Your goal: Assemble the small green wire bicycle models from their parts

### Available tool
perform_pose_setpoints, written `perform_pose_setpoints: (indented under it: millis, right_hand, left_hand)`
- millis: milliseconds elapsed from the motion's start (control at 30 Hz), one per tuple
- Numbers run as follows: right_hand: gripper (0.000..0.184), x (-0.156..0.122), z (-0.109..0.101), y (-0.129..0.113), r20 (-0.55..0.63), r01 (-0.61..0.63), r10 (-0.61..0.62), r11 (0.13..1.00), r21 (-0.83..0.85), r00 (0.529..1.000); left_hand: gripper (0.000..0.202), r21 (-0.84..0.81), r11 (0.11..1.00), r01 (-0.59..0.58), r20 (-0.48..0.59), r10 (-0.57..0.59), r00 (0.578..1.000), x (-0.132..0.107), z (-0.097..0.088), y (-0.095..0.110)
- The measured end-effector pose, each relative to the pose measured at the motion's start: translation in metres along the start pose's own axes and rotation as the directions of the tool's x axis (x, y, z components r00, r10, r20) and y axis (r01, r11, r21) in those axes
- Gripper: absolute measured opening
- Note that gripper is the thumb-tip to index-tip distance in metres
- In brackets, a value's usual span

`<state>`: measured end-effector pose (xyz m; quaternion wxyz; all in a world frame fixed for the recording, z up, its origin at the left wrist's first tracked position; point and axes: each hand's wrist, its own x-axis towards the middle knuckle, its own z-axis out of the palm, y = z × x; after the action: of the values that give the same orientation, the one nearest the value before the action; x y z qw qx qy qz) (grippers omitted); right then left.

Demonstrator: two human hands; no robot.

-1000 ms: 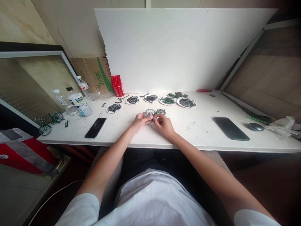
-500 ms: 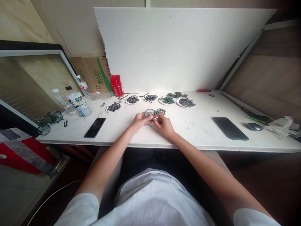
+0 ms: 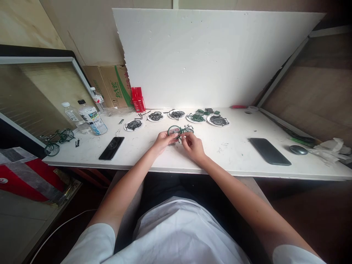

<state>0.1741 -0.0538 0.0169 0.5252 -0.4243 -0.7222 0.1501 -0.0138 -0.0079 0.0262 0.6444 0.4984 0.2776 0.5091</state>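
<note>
A small green model bicycle point(image 3: 174, 130) with spoked wheels is held above the white desk, its wheels side by side across my view. My left hand point(image 3: 163, 142) closes its thumb and fingers on the wheel at the left. My right hand point(image 3: 192, 146) pinches at the middle underside of the bicycle, near the other wheel. Whether a tiny separate part sits between those fingertips is too small to tell. A finished-looking green model bicycle point(image 3: 59, 141) stands at the desk's left end, beside a small dark part point(image 3: 77, 142).
Along the back lie white plates with dark wheels point(image 3: 156, 116), black parts point(image 3: 133, 125) and green frames point(image 3: 196, 117). Bottles point(image 3: 92, 119) and a red box point(image 3: 138, 99) stand at left. A phone point(image 3: 111, 148), a dark flat case point(image 3: 270, 151) and a mouse point(image 3: 298, 149) flank my hands.
My right fingertips have drawn slightly apart from my left ones, to the right. The bicycle has turned a little and its middle shows more. My left hand keeps its hold.
</note>
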Motion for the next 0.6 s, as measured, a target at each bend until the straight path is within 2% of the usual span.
perform_pose_setpoints:
  millis: [100, 233, 300, 367, 467, 600]
  right_hand:
    - [0.024, 0.001, -0.001, -0.002, -0.082, 0.017, -0.013, 0.999, 0.044, 0.997]
    - [0.028, 0.005, -0.004, 0.0, -0.116, -0.041, 0.056, 0.991, 0.129, 0.992]
    - [0.03, 0.008, -0.006, 0.003, -0.097, -0.08, 0.092, 0.989, 0.122, 0.991]
    - [0.03, 0.012, -0.009, 0.006, -0.047, -0.108, 0.111, 0.992, 0.065, 0.993]
    - [0.029, 0.019, -0.016, 0.01, 0.04, -0.132, 0.134, 0.991, -0.036, 0.99]
    - [0.03, 0.029, -0.028, 0.019, 0.057, -0.131, 0.136, 0.987, -0.089, 0.989]
  left_hand:
    - [0.04, -0.012, 0.998, -0.056, -0.045, 0.055, 0.997, 0.002, -0.007, 0.007]
    - [0.037, 0.01, 0.994, -0.108, -0.228, 0.107, 0.968, 0.008, -0.022, 0.019]
    - [0.036, 0.054, 0.987, -0.149, -0.322, 0.159, 0.933, 0.011, -0.03, 0.024]
    - [0.038, 0.103, 0.976, -0.19, -0.369, 0.215, 0.904, 0.014, -0.038, 0.029]
    - [0.04, 0.2, 0.951, -0.237, -0.415, 0.302, 0.858, 0.02, -0.048, 0.032]
    - [0.041, 0.362, 0.878, -0.312, -0.445, 0.457, 0.77, 0.026, -0.06, 0.032]
